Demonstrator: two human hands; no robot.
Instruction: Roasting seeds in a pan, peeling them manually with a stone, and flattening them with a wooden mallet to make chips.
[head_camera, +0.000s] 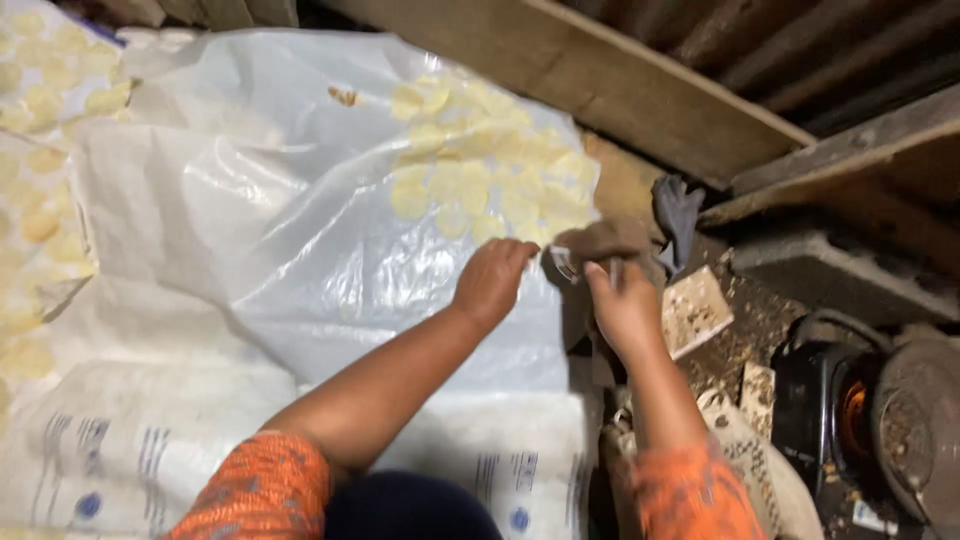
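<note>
A clear plastic sheet (300, 230) lies spread over white woven sacks on the floor. Several pale yellow round slices (480, 160) lie on its far right part. My left hand (492, 280) rests on the sheet's right edge, fingers curled at the edge. My right hand (622, 300) is just beside it, pinching the sheet's corner where it meets a brown cloth (605, 240). Both arms wear orange patterned sleeves.
More yellow slices (40, 110) lie on sacks at the left. Printed white sacks (120, 450) lie in front. A wooden plank (640, 90) runs along the back. A dark stove with a glowing fire (850, 415) and a round pan (915, 420) stand at the right.
</note>
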